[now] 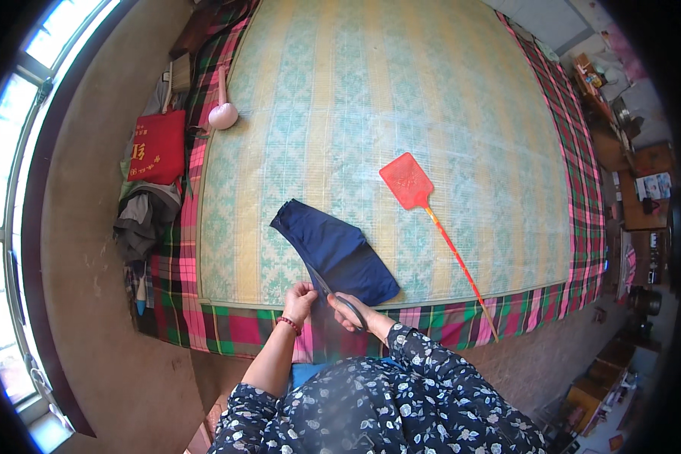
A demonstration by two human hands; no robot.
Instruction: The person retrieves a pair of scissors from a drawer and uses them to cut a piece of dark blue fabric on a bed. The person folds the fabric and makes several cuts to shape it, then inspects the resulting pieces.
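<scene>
A folded piece of navy blue cloth [340, 249] lies on the patterned woven mat near the bed's front edge. My left hand [299, 302], with a red bead bracelet at the wrist, pinches the cloth's near left edge between thumb and fingers. In my right hand [354, 313] is a pair of scissors [349, 309] with dark handles. Their blades point away from me along the left edge of the cloth. Whether the blades are parted is too small to tell.
A red fly swatter [407, 180] lies right of the cloth, its handle reaching past the mat [476, 142]. At the left are a pink round-headed massager-like stick [223, 116], a red bag [158, 146], a brush [180, 74] and grey clothing [144, 218]. A plaid sheet [215, 332] borders the mat.
</scene>
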